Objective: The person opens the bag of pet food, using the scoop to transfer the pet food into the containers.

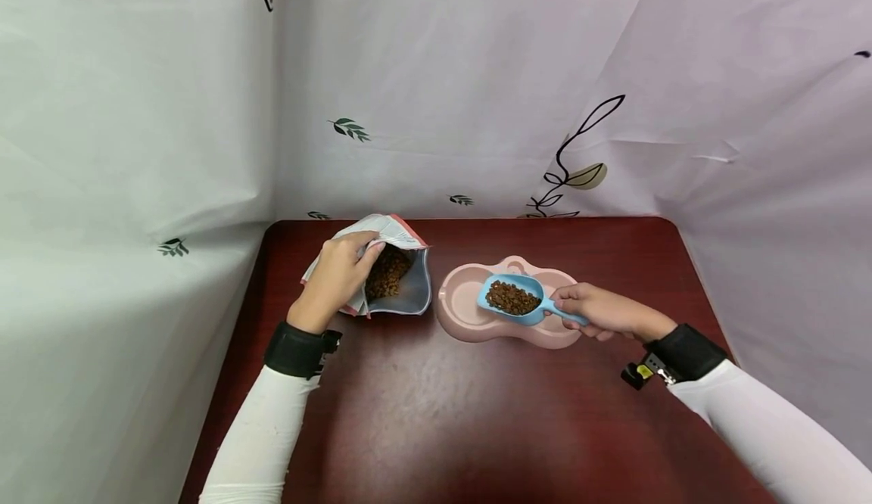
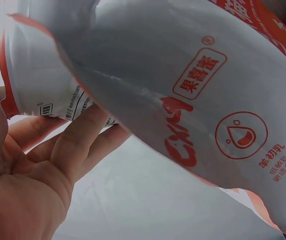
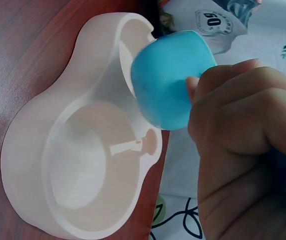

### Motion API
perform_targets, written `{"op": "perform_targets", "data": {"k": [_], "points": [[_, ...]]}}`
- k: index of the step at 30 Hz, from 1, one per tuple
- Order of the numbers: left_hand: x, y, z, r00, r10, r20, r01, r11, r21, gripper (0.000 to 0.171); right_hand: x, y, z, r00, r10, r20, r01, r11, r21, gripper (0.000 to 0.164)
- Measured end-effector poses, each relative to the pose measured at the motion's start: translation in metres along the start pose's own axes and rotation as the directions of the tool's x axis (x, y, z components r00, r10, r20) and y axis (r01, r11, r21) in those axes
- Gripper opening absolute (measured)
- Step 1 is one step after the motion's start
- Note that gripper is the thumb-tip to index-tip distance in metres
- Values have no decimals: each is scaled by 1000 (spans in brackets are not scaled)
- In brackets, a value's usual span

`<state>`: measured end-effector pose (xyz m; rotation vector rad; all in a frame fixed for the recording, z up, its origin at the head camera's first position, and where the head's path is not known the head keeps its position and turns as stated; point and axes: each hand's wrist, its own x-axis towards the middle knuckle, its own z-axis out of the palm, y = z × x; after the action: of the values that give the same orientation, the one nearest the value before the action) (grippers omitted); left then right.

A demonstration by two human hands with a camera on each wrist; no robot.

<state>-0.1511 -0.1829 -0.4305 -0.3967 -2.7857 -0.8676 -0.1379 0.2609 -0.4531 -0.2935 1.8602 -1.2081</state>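
My right hand (image 1: pixel 599 309) grips the handle of a light blue scoop (image 1: pixel 534 286), which is heaped with brown kibble (image 1: pixel 512 298). The scoop hangs over a pale pink double pet bowl (image 1: pixel 458 330); in the right wrist view its blue underside (image 3: pixel 170 80) covers part of one basin. The other basin (image 3: pixel 77 160) holds no kibble. At the left, my left hand (image 1: pixel 341 268) pinches the folded-back top of a white and red pet food bag (image 1: pixel 407 234). More kibble (image 1: pixel 390 273) shows inside its mouth. Printed lettering covers the bag (image 2: pixel 183 100) in the left wrist view.
Everything stands on a dark red wooden table (image 1: pixel 436 421) with rounded back corners. A white cloth (image 1: pixel 443 88) with leaf prints hangs behind and at both sides. The bag stands just left of the bowl.
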Motion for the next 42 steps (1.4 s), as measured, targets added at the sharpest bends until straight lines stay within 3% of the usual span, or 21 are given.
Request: {"op": "perform_targets", "data": {"k": [6, 13, 27, 31, 36, 42], "points": [[0, 0, 1, 1000, 14, -1, -14, 1000, -4, 34, 9, -4, 0, 997, 78, 3, -78, 997, -17, 26], [0, -1, 1, 1000, 10, 3, -9, 1000, -15, 35, 20, -17, -2, 993, 104, 47, -101, 993, -63, 27], [1, -1, 0, 1000, 3, 11, -3, 1000, -12, 36, 31, -41, -4, 991, 137, 3, -133, 969, -208, 27], [0, -2, 0, 1000, 13, 5, -13, 1000, -10, 35, 34, -47, -1, 994, 88, -60, -105, 914, -392, 27], [1, -2, 1, 1000, 17, 4, -17, 1000, -10, 35, 36, -55, 6, 994, -15, -108, -55, 787, -614, 23], [0, -3, 1, 1000, 11, 6, -11, 1000, -6, 35, 36, -59, 15, 984, -111, -139, -27, 679, -733, 21]]}}
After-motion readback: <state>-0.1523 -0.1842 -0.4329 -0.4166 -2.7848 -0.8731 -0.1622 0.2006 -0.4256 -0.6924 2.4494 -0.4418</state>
